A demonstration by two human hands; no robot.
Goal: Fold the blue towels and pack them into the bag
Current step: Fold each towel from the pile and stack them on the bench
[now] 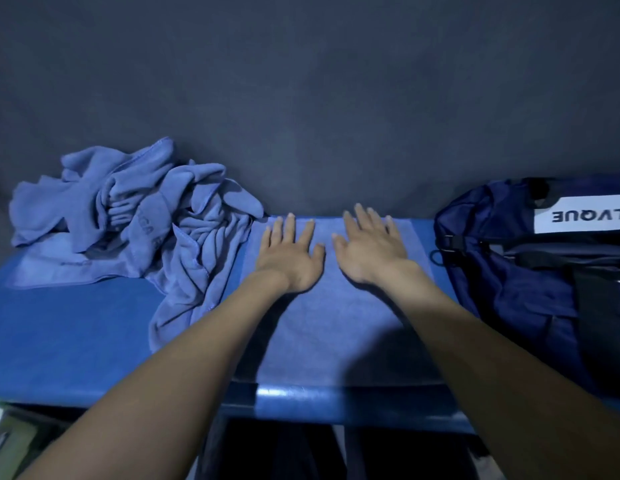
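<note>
Blue terry towel (336, 306) spread flat mid-table, pinned under left hand (290, 258) and right hand (370, 252), palms down, fingers straight, side by side. Crumpled heap of blue towels (128, 216) waiting at left; navy fabric bag (530, 271) at right, nothing visibly packed. Folding barely begun, by the look of it.

Matt terry-cloth towel (336, 323) lies on a glossy blue table (76, 341).
</note>
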